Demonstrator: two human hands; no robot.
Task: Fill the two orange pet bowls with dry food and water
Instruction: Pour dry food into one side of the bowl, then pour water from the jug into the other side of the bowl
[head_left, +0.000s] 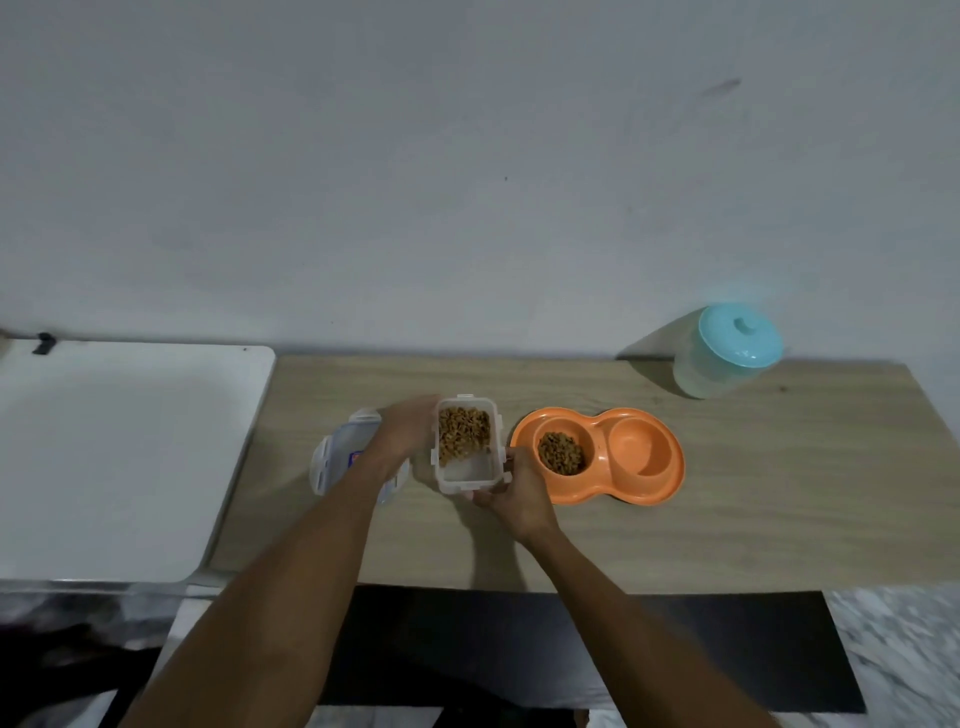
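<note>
Kibble (464, 430) in container (467, 475), left bowl (561, 453)

bare tabletop (753, 493) right of orange bowls (597, 457); jug (724, 353) blocks far right corner.

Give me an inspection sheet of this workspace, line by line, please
Surface: wooden table, white board at its left.
Job's things: orange double bowl, left well holds kibble, right well empty; food container partly full, open; its lid lies beside it.
Clutter: teal-lidded jug at the back right.
Hands: left hand and right hand both hold the container.
Cables: nothing seen.
Surroundings: plain wall, dark mat below.
</note>
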